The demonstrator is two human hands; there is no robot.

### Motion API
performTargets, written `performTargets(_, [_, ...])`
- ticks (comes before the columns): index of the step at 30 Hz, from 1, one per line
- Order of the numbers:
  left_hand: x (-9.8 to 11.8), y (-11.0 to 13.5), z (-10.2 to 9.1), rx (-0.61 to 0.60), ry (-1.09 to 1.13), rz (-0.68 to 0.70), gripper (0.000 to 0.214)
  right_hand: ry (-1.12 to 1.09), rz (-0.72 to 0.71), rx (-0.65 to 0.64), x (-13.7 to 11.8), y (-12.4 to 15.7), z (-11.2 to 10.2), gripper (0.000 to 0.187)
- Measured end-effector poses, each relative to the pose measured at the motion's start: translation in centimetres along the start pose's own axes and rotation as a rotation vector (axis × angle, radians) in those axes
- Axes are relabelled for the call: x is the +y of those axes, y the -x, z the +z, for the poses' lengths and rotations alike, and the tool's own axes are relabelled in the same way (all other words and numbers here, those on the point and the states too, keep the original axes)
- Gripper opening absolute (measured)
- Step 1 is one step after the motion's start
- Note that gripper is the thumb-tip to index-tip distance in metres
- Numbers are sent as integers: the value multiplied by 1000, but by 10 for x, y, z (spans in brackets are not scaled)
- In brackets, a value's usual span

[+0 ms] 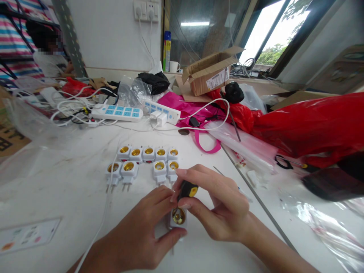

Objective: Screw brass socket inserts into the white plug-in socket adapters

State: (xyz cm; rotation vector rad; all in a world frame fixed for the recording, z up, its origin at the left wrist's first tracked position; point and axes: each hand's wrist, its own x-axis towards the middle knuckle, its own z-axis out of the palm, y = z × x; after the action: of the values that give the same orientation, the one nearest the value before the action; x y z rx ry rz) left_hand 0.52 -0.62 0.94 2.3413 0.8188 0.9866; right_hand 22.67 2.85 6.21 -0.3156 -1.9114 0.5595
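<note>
My left hand (150, 223) is closed around a white plug-in lamp socket (182, 226) with a brass-coloured inside, holding it on the table. In my right hand (216, 204) is a short screwdriver with a black and yellow handle (188, 190). Its tip points down into the socket's opening; whether it touches the bottom I cannot tell. Beyond my hands, several more white lamp sockets (129, 170) stand in two rows, openings up. One of these, a socket (173, 167) in the nearer row, is partly covered by my right fingers.
White power strips (116, 112) and tangled cables lie at the back left. Behind are a pink bag (182, 102) and an open cardboard box (210, 74). Red plastic (309, 125) and clear wrap fill the right side. A thin white cable (105, 212) crosses the left. Another person (49, 57) sits far left.
</note>
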Motion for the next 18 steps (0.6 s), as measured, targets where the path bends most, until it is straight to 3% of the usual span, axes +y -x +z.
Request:
performTargets(10, [2, -2, -1, -38, 4, -27, 55, 22, -15, -2, -1, -2, -1, 55])
performTargets(18, [2, -4, -2, -48, -13, -14, 52, 16, 10, -93, -13, -10, -4, 64])
